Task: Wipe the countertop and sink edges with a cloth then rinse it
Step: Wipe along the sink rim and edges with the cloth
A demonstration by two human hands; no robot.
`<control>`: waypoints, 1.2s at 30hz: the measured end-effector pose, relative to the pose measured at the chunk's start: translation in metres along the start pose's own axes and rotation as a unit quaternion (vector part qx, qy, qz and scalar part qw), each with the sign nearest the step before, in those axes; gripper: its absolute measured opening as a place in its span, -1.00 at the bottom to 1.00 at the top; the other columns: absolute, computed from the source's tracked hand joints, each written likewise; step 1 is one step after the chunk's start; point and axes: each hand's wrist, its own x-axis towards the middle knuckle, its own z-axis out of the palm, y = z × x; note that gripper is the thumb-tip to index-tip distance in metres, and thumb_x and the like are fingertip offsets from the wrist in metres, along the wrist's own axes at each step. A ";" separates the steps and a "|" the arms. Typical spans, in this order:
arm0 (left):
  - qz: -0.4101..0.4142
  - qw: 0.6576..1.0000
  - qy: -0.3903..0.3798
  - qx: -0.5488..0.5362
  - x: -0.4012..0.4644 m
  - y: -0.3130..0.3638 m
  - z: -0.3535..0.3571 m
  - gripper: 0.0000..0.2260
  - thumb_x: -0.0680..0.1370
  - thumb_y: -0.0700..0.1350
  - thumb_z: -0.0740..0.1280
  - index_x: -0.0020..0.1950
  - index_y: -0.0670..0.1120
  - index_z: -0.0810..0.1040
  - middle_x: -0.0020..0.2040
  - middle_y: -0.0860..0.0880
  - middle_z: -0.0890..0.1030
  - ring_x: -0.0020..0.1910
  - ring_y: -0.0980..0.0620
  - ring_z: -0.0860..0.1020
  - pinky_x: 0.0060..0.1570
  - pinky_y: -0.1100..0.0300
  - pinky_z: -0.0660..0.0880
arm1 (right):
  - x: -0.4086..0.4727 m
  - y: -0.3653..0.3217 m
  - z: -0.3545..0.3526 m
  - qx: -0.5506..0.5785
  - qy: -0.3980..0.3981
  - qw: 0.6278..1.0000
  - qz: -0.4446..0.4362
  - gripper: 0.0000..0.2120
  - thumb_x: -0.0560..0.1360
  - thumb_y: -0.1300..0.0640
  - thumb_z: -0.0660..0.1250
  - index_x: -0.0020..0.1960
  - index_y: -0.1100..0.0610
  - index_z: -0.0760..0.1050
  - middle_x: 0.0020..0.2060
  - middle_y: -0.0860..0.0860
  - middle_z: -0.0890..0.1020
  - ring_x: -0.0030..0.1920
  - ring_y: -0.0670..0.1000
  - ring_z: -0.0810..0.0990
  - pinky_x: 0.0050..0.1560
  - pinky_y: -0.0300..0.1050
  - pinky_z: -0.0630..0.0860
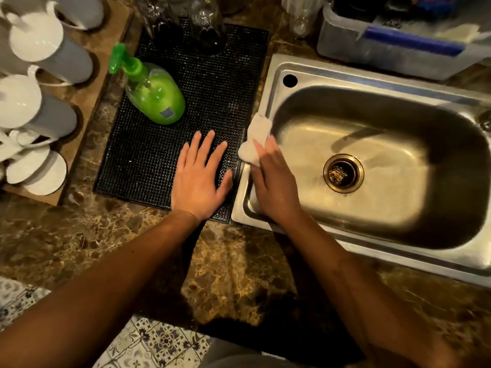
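While the right hand [271, 179] apparently grips the cloth [255, 140] on the sink [265, 94] left rim, left hand [202, 176] lies flat, fingers straight, beside it; recommend firm, overlapping strokes along the rim.

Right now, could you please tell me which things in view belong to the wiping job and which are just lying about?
Part of the job:
white cloth, pressed on the sink's left edge by the right hand
steel sink
marble countertop
left hand, flat on the black mat

Lying about:
green spray bottle
white mugs
grey tub
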 end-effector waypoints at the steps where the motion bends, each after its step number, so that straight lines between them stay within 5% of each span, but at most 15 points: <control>1: 0.001 1.000 0.005 0.001 0.002 -0.002 -0.001 -0.46 0.69 0.16 0.11 0.64 -0.03 0.29 0.69 -0.12 0.16 0.69 -0.16 0.04 0.64 -0.15 0.02 | -0.007 -0.002 -0.002 0.003 -0.023 1.000 -0.003 -0.52 0.70 0.14 0.17 0.61 0.17 0.27 0.59 0.20 0.30 0.63 0.17 0.18 0.60 0.06 0.21; 6: -0.002 1.000 0.011 0.000 0.002 0.000 -0.002 -0.46 0.68 0.14 0.15 0.63 -0.04 0.30 0.68 -0.12 0.17 0.69 -0.16 0.05 0.64 -0.15 0.02 | -0.042 0.003 -0.023 0.019 -0.102 0.995 -0.007 -0.51 0.66 0.07 0.18 0.58 0.10 0.35 0.58 0.15 0.32 0.61 0.06 0.19 0.59 -0.01 0.16; 14: -0.005 1.000 0.012 0.000 0.003 -0.001 -0.003 -0.46 0.68 0.14 0.14 0.63 -0.03 0.30 0.69 -0.11 0.17 0.69 -0.14 0.04 0.65 -0.13 0.01 | -0.066 0.017 -0.043 0.018 -0.138 0.988 -0.059 -0.61 0.51 0.13 0.36 0.32 0.04 0.64 0.36 0.01 0.61 0.46 0.02 0.44 0.44 -0.07 0.29; 18: -0.004 1.000 0.010 -0.004 0.003 -0.001 -0.003 -0.47 0.69 0.14 0.15 0.63 -0.04 0.30 0.68 -0.11 0.17 0.69 -0.15 0.04 0.64 -0.15 0.01 | -0.056 0.021 -0.061 0.092 -0.160 0.982 0.033 -0.71 0.46 0.15 0.42 0.15 0.01 0.72 0.13 -0.11 0.69 0.23 -0.09 0.56 0.26 -0.33 0.42; 20: -0.004 1.000 0.008 -0.006 0.004 -0.002 -0.003 -0.46 0.69 0.15 0.13 0.63 -0.04 0.30 0.69 -0.12 0.17 0.69 -0.15 0.04 0.64 -0.16 0.01 | -0.046 0.021 -0.070 0.161 -0.154 0.967 0.120 -0.79 0.47 0.13 0.40 0.05 -0.04 0.73 -0.03 -0.14 0.73 0.03 -0.07 0.65 0.04 -0.29 0.51; 23: -0.004 1.000 0.003 -0.009 0.003 -0.002 -0.004 -0.46 0.70 0.18 0.10 0.64 -0.03 0.29 0.69 -0.11 0.16 0.69 -0.15 0.03 0.64 -0.16 0.01 | -0.019 0.023 -0.076 0.208 -0.073 0.959 0.176 -0.84 0.52 0.10 0.38 0.05 -0.06 0.67 -0.13 -0.12 0.72 -0.16 -0.18 0.65 -0.22 -0.37 0.48; 26: -0.003 1.000 -0.001 -0.011 0.004 -0.003 -0.003 -0.45 0.70 0.20 0.08 0.64 -0.03 0.28 0.69 -0.11 0.15 0.69 -0.15 0.02 0.65 -0.14 -0.01 | 0.028 0.027 -0.082 0.142 0.014 0.975 0.171 -0.68 0.56 0.07 0.33 0.29 0.02 0.58 0.09 -0.03 0.67 0.03 -0.06 0.62 -0.10 -0.46 0.46; 29: -0.004 1.000 -0.001 -0.010 0.004 -0.003 -0.003 -0.45 0.71 0.20 0.08 0.64 -0.02 0.28 0.69 -0.10 0.15 0.69 -0.14 0.02 0.65 -0.13 -0.01 | 0.084 0.023 -0.085 0.137 0.050 0.979 0.144 -0.58 0.61 0.02 0.32 0.45 0.05 0.50 0.26 -0.01 0.63 0.21 -0.04 0.58 0.19 -0.23 0.52; 36: -0.006 1.000 -0.004 -0.010 0.003 -0.004 -0.001 -0.46 0.71 0.18 0.13 0.64 -0.03 0.28 0.69 -0.10 0.14 0.69 -0.14 0.01 0.65 -0.13 -0.01 | 0.178 0.017 -0.057 -0.002 0.103 0.990 0.091 -0.59 0.57 -0.12 0.25 0.31 0.01 0.64 0.18 0.01 0.69 0.19 0.04 0.61 0.20 -0.07 0.52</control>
